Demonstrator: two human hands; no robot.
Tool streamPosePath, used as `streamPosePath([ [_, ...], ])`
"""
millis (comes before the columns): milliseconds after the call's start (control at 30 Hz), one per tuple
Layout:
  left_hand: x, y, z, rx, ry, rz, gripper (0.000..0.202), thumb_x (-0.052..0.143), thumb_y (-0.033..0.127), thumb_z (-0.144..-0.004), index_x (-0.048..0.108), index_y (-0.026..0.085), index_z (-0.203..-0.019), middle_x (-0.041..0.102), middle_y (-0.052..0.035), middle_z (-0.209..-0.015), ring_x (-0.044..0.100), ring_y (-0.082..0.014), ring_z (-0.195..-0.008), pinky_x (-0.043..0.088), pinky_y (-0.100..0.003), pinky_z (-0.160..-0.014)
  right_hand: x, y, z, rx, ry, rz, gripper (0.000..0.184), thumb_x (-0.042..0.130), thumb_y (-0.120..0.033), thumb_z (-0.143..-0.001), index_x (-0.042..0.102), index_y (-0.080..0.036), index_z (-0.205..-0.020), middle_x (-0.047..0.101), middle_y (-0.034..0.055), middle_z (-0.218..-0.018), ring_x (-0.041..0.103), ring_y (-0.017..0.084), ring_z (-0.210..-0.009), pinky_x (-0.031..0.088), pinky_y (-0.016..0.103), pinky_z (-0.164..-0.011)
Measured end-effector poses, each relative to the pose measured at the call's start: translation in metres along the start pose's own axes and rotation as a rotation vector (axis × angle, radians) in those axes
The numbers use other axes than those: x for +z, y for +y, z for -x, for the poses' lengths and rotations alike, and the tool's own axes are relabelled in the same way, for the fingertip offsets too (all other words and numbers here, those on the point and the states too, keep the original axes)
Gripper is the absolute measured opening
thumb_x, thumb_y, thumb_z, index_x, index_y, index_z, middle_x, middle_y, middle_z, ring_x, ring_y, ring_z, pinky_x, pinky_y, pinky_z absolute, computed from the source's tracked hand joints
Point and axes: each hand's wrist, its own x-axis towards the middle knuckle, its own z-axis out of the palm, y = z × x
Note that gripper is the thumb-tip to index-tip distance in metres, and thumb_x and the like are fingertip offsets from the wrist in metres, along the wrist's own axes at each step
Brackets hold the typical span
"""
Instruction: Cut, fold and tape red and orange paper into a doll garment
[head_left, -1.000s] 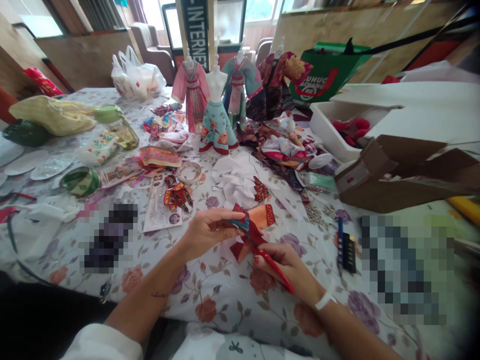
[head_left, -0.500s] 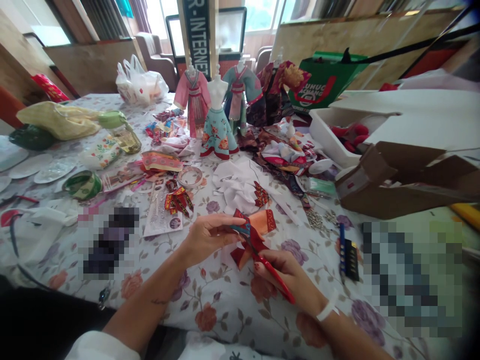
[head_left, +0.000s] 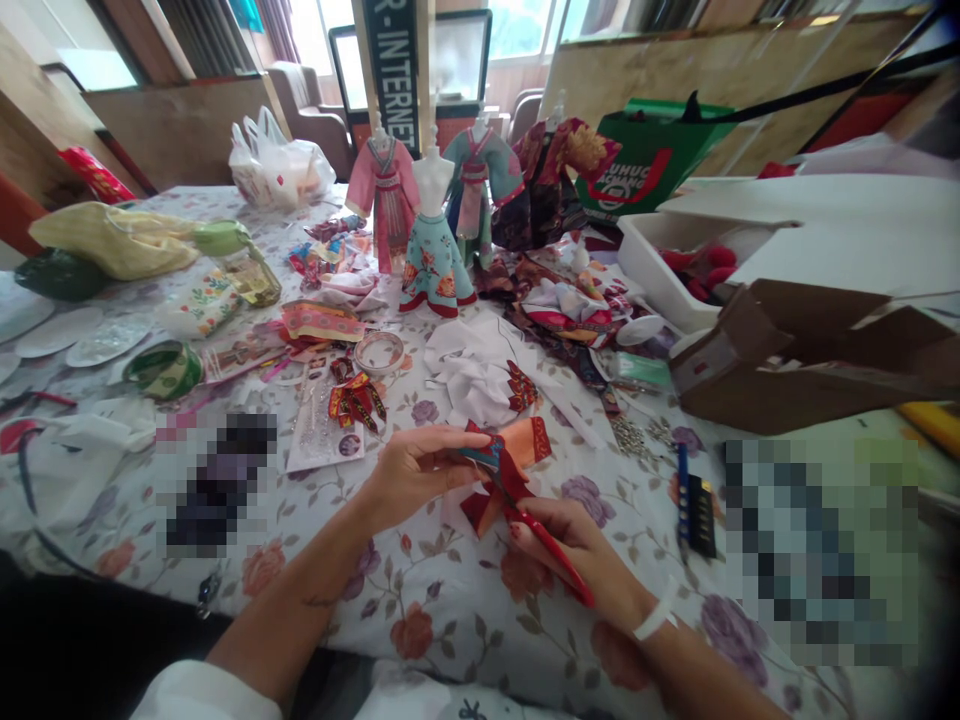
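My left hand pinches a piece of red and orange patterned fabric at its left side, thumb and fingers pressed together. My right hand is closed around the red handles of a pair of scissors. The blades reach up and left into the fabric, between its folds; how far they are parted I cannot tell. Just beyond the hands lies a heap of white cloth pieces with a red patterned scrap at its edge.
Dressed doll forms, one in a light blue skirt, stand at the back. On the right are a cardboard box, a white foam box and a blue pen. Tape rolls, including a green one, and a fabric bow lie left.
The scissors and my right hand have shifted very slightly, the handles a little to the right. My left hand keeps its hold on the fabric. The view has tilted a touch.
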Motion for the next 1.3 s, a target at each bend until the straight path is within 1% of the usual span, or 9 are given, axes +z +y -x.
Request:
streamPosePath([
  [100, 0.000, -0.001, 0.001, 0.007, -0.006, -0.007, 0.033, 0.075, 0.012, -0.068, 0.072, 0.020, -0.100, 0.068, -0.0055, -0.100, 0.068, -0.0161, -0.085, 0.057, -0.026, -0.080, -0.001, 0.001, 0.000, 0.002, 0.001, -0.019, 0.038, 0.065, -0.049, -0.076, 0.050, -0.017, -0.062, 0.045, -0.0050, -0.043, 0.047, 0.011, -0.041, 0.040, 0.023, -0.044],
  [267, 0.000, 0.000, 0.001, -0.014, -0.003, -0.029, 0.033, 0.076, 0.014, -0.068, 0.072, 0.018, -0.100, 0.067, -0.0064, -0.100, 0.067, -0.0170, -0.086, 0.057, -0.027, -0.081, 0.000, 0.000, 0.001, 0.015, -0.005, -0.056, 0.034, 0.065, -0.048, -0.077, 0.057, -0.015, -0.071, 0.044, -0.0058, -0.043, 0.047, 0.011, -0.042, 0.041, 0.024, -0.045],
  [400, 0.001, 0.000, 0.001, -0.007, -0.020, -0.028, 0.033, 0.076, 0.015, -0.068, 0.072, 0.018, -0.100, 0.067, -0.0055, -0.098, 0.067, -0.0166, -0.085, 0.057, -0.026, -0.080, 0.000, 0.000, 0.002, 0.012, -0.011, -0.046, 0.034, 0.065, -0.046, -0.077, 0.055, -0.016, -0.069, 0.045, -0.0053, -0.044, 0.046, 0.010, -0.041, 0.040, 0.024, -0.044],
  [500, 0.001, -0.001, 0.001, -0.010, -0.025, -0.037, 0.032, 0.076, 0.017, -0.068, 0.072, 0.016, -0.100, 0.068, -0.0069, -0.098, 0.067, -0.0177, -0.084, 0.057, -0.027, -0.079, -0.001, 0.002, 0.001, 0.001, -0.016, -0.049, 0.034, 0.065, -0.046, -0.078, 0.053, -0.016, -0.067, 0.044, -0.0058, -0.043, 0.044, 0.010, -0.041, 0.041, 0.024, -0.045],
  [600, 0.000, -0.002, 0.002, -0.028, -0.039, -0.026, 0.033, 0.075, 0.017, -0.069, 0.071, 0.016, -0.102, 0.067, -0.0078, -0.101, 0.068, -0.0184, -0.085, 0.057, -0.028, -0.080, -0.002, 0.003, 0.001, 0.007, -0.017, -0.050, 0.034, 0.064, -0.047, -0.078, 0.051, -0.017, -0.066, 0.042, -0.0063, -0.043, 0.045, 0.011, -0.041, 0.042, 0.025, -0.045],
  [867, -0.001, -0.002, 0.003, -0.031, -0.042, -0.026, 0.034, 0.075, 0.015, -0.069, 0.071, 0.019, -0.102, 0.066, -0.0065, -0.102, 0.068, -0.0160, -0.083, 0.056, -0.024, -0.078, 0.000, -0.003, 0.001, 0.029, 0.022, 0.056, 0.039, 0.064, -0.049, -0.076, 0.047, -0.018, -0.061, 0.046, -0.0046, -0.042, 0.045, 0.010, -0.039, 0.038, 0.021, -0.041],
  [1000, -0.001, 0.000, 0.003, -0.035, -0.040, -0.051, 0.033, 0.075, 0.016, -0.069, 0.071, 0.017, -0.102, 0.067, -0.0082, -0.101, 0.068, -0.0165, -0.081, 0.057, -0.024, -0.075, 0.000, -0.006, 0.001, 0.030, 0.033, 0.096, 0.040, 0.064, -0.051, -0.075, 0.049, -0.017, -0.062, 0.048, -0.0036, -0.043, 0.041, 0.008, -0.038, 0.036, 0.020, -0.039],
  [1133, -0.001, 0.000, 0.003, -0.024, -0.044, 0.005, 0.034, 0.075, 0.013, -0.069, 0.071, 0.020, -0.102, 0.067, -0.0057, -0.100, 0.068, -0.0152, -0.081, 0.057, -0.024, -0.077, -0.001, -0.008, 0.002, 0.011, 0.029, 0.128, 0.039, 0.063, -0.052, -0.076, 0.052, -0.016, -0.064, 0.050, -0.0025, -0.045, 0.039, 0.007, -0.038, 0.030, 0.018, -0.037],
  [1300, -0.001, -0.001, 0.002, -0.022, -0.056, -0.004, 0.035, 0.075, 0.013, -0.069, 0.071, 0.021, -0.102, 0.066, -0.0055, -0.101, 0.068, -0.0152, -0.084, 0.056, -0.023, -0.078, 0.000, -0.011, 0.003, 0.024, 0.020, 0.145, 0.039, 0.062, -0.052, -0.076, 0.055, -0.015, -0.070, 0.050, -0.0028, -0.045, 0.039, 0.007, -0.039, 0.029, 0.018, -0.037],
])
